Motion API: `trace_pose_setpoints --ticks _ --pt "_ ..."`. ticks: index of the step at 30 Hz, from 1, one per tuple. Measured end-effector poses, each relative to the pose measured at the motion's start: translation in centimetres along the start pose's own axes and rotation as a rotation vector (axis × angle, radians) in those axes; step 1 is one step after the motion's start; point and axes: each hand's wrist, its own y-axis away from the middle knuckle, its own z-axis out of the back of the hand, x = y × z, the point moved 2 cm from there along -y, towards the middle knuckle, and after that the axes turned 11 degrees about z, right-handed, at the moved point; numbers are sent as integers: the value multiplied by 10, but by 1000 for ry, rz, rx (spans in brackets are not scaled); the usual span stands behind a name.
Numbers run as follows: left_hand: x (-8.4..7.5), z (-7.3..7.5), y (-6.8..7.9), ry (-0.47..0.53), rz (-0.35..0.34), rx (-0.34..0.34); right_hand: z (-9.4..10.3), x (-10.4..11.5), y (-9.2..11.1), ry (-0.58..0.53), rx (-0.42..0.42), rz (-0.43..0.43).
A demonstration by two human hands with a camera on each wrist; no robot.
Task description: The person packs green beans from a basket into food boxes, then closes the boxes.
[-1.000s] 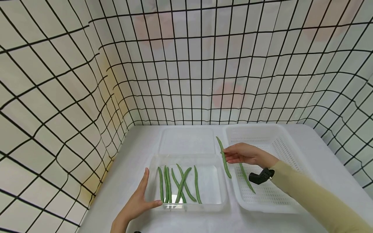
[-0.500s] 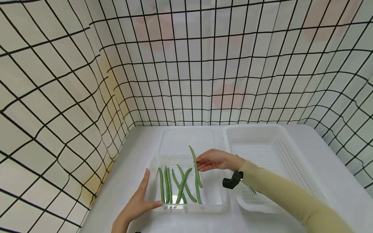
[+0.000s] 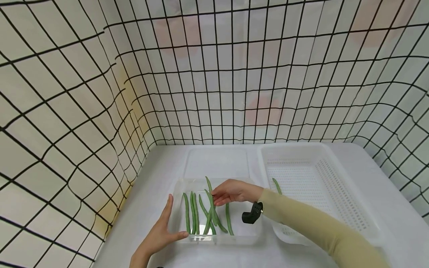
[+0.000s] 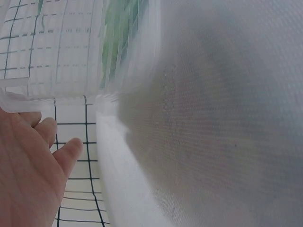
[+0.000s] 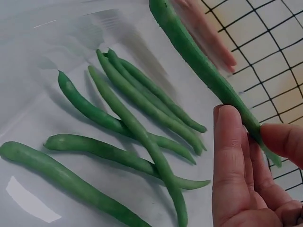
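Note:
In the head view my right hand [image 3: 231, 191] is over a clear plastic container [image 3: 247, 225], pinching a green bean [image 5: 203, 66] between thumb and fingers near one end. That bean slants above the others, overlapping two crossed beans in this view. Several more green beans [image 3: 187, 214] lie lengthwise on the container's floor; the right wrist view shows one lying across two others. My left hand [image 3: 160, 230] is at the container's front left corner, thumb along the front rim and fingers stretched up beside the left wall. The left wrist view shows its fingertips right at the container's edge.
A white perforated basket [image 3: 298, 171] stands to the right, with one green bean [image 3: 276, 186] showing; my right sleeve [image 3: 301, 212] hides part of it. A flat translucent lid [image 3: 217, 163] lies behind the container. Black grid netting [image 3: 231, 95] surrounds the white table [image 3: 157, 167].
My right hand has carried the green bean left from beside the basket's near edge to above the crossed beans in the container, also lowering it. The left hand has stayed at its corner.

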Motion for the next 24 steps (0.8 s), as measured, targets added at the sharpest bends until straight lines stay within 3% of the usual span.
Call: trace_pose_setpoints --ticks 10,12,17,19,24 --pt "-2 -1 -1 -6 -14 -2 0 -19 2 73 -40 -44" --pt "-12 2 3 6 -12 3 2 -18 4 86 -30 -35" --pt "-10 2 3 10 -14 2 8 -11 12 112 -10 -15" --pt "0 0 -1 3 -15 0 12 -6 16 120 -7 -4" --pt "2 0 -1 7 -8 7 30 10 29 129 -10 40"
